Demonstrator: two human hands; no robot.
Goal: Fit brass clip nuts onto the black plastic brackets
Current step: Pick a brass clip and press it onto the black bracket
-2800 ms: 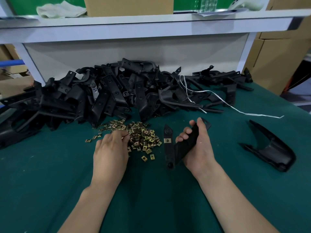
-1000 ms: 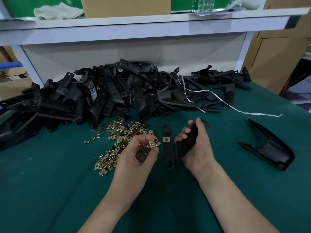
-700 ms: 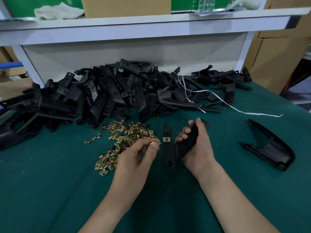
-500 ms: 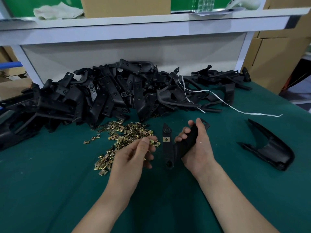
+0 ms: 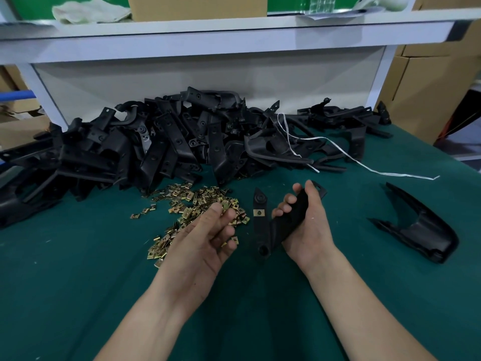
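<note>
Green matting covered the surface (image 5: 78, 282) beneath a white shelf (image 5: 234, 24). I saw the right grip (image 5: 309, 227) clamped round a black plastic bracket (image 5: 263, 230), with its fingers curled over one arm of the part. A fitted clip nut (image 5: 259, 212) sat on the bracket's other arm, just left of that grip's fingertips. The left grip (image 5: 205, 238) hovered just left of the bracket, palm turned up and fingers half curled. Brass glinted among the fingers, but I could not tell whether it pinched a nut. Loose brass clip nuts (image 5: 192, 204) lay scattered beyond and to the left of the left grip. A heap of brackets (image 5: 161, 152) lay beyond both grips. Another bracket (image 5: 421, 230) lay well to the right of the right grip, and a white string (image 5: 364, 168) lay beyond it.
</note>
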